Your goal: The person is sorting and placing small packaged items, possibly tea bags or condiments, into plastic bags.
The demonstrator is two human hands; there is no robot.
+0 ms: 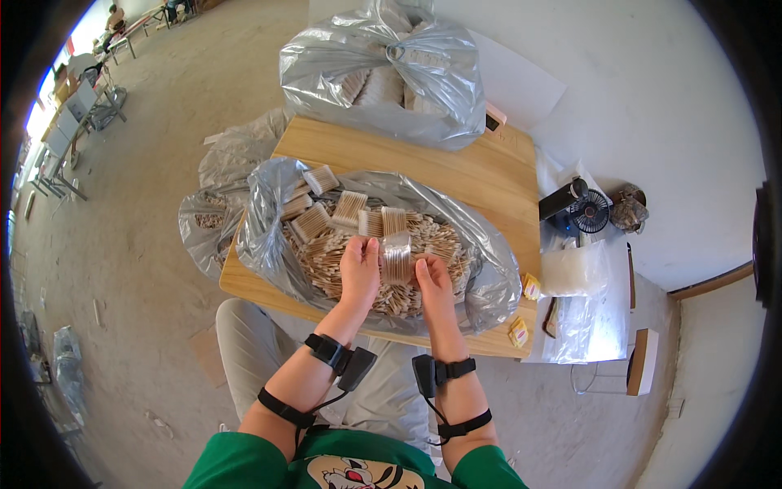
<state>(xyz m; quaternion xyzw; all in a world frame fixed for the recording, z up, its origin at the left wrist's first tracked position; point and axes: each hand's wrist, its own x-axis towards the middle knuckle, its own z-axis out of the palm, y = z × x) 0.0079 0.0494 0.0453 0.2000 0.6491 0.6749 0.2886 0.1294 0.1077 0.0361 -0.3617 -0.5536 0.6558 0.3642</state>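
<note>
Between my two hands is a small clear plastic packet of cotton swabs (397, 261), held above a heap of loose swabs. My left hand (360, 267) pinches its left edge, thumb against the curled fingers. At the opposite edge my right hand (433, 277) grips the film between thumb and fingers. Under both hands, the loose cotton swabs (326, 265) fill a large grey plastic bag (497, 265) with its mouth spread wide. Several filled swab packets (350, 208) lie on the heap's far side, beyond my hands.
A wooden table (440, 167) carries the bag. Another stuffed grey bag (383, 73) stands at its far edge. To the right are a black fan (588, 213), a stack of clear film (574, 273) and small yellow packets (519, 332). More bags (213, 216) sit left of the table.
</note>
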